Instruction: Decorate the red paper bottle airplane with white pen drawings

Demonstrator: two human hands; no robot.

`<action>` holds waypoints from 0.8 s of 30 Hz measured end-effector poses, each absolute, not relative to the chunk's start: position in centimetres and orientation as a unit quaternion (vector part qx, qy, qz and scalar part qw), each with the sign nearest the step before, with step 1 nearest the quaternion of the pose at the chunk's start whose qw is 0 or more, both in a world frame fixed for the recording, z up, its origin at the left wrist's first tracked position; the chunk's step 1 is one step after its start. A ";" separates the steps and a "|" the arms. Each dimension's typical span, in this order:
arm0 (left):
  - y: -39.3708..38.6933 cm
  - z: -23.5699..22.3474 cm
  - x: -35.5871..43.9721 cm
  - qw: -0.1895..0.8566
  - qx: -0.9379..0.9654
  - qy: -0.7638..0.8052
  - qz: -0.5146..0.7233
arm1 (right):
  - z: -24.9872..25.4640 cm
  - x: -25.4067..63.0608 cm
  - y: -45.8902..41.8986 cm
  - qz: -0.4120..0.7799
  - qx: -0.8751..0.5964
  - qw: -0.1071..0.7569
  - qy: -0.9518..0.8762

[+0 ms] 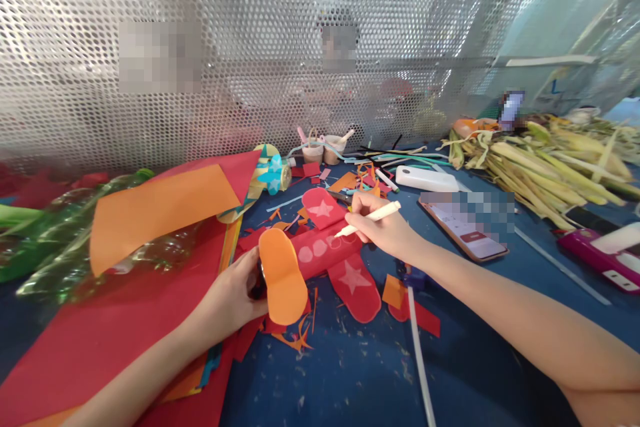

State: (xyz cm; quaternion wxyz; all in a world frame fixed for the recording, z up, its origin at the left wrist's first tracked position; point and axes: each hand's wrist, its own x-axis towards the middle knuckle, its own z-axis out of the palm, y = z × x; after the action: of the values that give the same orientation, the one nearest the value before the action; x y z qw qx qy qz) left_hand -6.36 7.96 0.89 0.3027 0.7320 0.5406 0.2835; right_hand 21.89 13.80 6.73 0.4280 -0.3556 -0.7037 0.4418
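My left hand [220,303] is curling round the end of the red body [327,260], thumb and fingers partly spread, just behind the orange rounded piece [284,280]; that piece is hiding some of the contact, so I cannot tell how firmly I am gripping. My right hand [383,230] is pinching a white marker [384,211], fingers closed round its barrel, and its tip is meeting the red surface beside the pale circles [306,254]. The body is lying across the blue tabletop [350,380], between my hands, with the near red wing [354,283] and the far red wing [323,208] reaching out on either side, each bearing a pale star. Since the surface seems to be curving, I am judging that the tip could skid if I am pressing off-centre, leaving a crooked line. If my left hold is too slack, the body could roll under the pen; too tight, and the orange piece could be bending or coming loose. My right hand could smear the circles if it is dragging over damp ink — whether they are dry, I cannot tell. Loose paper scraps [299,340] are lying close by, and anything caught underneath could be making the body rock.
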 end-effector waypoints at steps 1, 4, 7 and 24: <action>8.0 0.7 -6.4 0.312 0.732 0.536 0.282 | 6.7 21.9 13.8 0.445 -0.355 0.428 -0.702; 8.0 0.9 -6.4 0.316 0.728 0.542 0.277 | 6.7 21.9 13.9 0.456 -0.355 0.428 -0.695; 7.9 1.6 -6.0 0.293 0.727 0.564 0.260 | 6.6 22.0 13.9 0.461 -0.357 0.424 -0.693; 7.6 2.8 -5.0 0.358 0.681 0.569 0.290 | 6.3 22.0 14.1 0.463 -0.367 0.433 -0.681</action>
State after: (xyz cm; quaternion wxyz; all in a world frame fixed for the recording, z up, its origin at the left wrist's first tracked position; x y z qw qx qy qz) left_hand -4.99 7.58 2.78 0.3582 0.6808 0.5693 0.2901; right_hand 21.97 14.08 6.31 0.4329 -0.3666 -0.6813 0.4626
